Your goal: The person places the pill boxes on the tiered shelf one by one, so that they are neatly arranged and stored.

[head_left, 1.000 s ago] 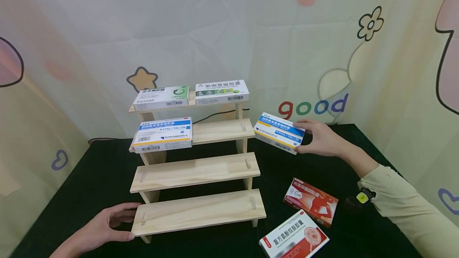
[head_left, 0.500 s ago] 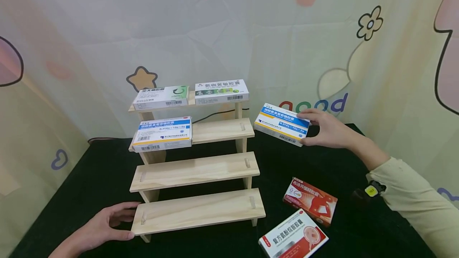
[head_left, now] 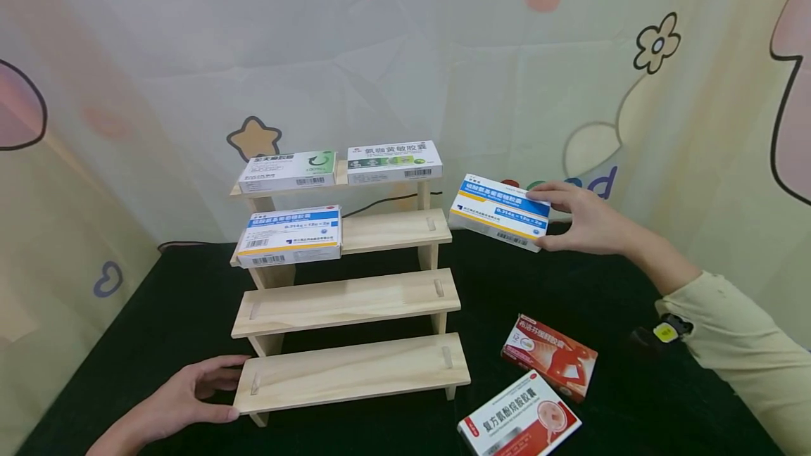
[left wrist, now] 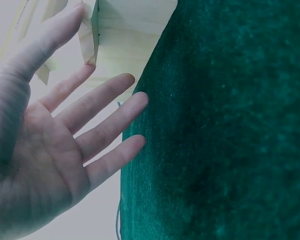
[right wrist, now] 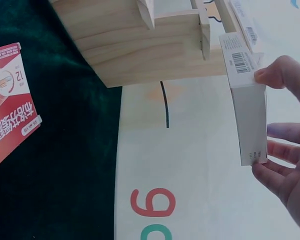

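A blue-and-white medicine box (head_left: 499, 211) is held tilted in the air by my right hand (head_left: 586, 220), right of the wooden stepped rack (head_left: 351, 371). The thumb presses its barcoded side (right wrist: 238, 61) and the fingers lie along the opposite edge. My left hand (head_left: 190, 400) pinches the left end of the rack's lowest board between thumb and index finger. In the left wrist view, that hand's other fingers (left wrist: 110, 125) extend straight. A matching blue-and-white box (head_left: 291, 238) lies on the second board from the top, at its left. Two white-and-green boxes (head_left: 288, 172) lie on the top board.
A red medicine box (head_left: 550, 356) and a white-and-red one (head_left: 519, 417) lie on the dark green cloth (head_left: 355, 435) at the lower right. Behind the rack hangs a printed curtain (head_left: 380, 76). A thin black cable (head_left: 380, 201) runs behind the rack.
My right hand has lifted the medicine box higher and moved slightly right, and the box has become a little less slanted. The left hand stays at the rack's lowest board.
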`<state>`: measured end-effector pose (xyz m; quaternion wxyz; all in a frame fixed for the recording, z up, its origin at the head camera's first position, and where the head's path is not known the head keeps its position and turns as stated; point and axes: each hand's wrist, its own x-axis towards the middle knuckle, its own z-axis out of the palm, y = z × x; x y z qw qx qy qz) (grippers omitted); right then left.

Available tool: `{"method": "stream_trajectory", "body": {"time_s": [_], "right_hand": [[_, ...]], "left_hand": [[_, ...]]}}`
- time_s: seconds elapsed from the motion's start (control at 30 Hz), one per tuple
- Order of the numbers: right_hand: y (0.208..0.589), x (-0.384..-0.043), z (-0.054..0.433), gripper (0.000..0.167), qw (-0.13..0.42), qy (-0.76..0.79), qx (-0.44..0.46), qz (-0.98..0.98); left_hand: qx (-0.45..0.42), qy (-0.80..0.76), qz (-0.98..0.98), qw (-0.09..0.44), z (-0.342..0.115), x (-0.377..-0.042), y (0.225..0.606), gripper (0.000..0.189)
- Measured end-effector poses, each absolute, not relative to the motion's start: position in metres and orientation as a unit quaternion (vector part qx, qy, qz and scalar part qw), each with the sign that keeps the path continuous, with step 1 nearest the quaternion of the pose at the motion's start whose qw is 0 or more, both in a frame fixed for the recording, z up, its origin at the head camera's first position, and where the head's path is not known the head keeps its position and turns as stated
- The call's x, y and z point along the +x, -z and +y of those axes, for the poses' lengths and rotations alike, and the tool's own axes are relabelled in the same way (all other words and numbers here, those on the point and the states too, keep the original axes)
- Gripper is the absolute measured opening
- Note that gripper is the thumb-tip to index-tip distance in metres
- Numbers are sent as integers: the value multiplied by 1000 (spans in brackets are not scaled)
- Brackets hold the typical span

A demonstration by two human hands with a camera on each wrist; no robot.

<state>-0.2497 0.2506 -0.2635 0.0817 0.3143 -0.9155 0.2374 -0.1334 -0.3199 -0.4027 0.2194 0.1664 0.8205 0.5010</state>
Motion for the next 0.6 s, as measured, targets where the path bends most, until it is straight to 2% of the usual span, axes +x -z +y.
{"method": "stream_trajectory", "body": {"time_s": [0.6], "right_hand": [[250,-242,222,68,55,-224,343,-911]], "left_hand": [[159,-502,822,218,-320,-134,404,63]]}}
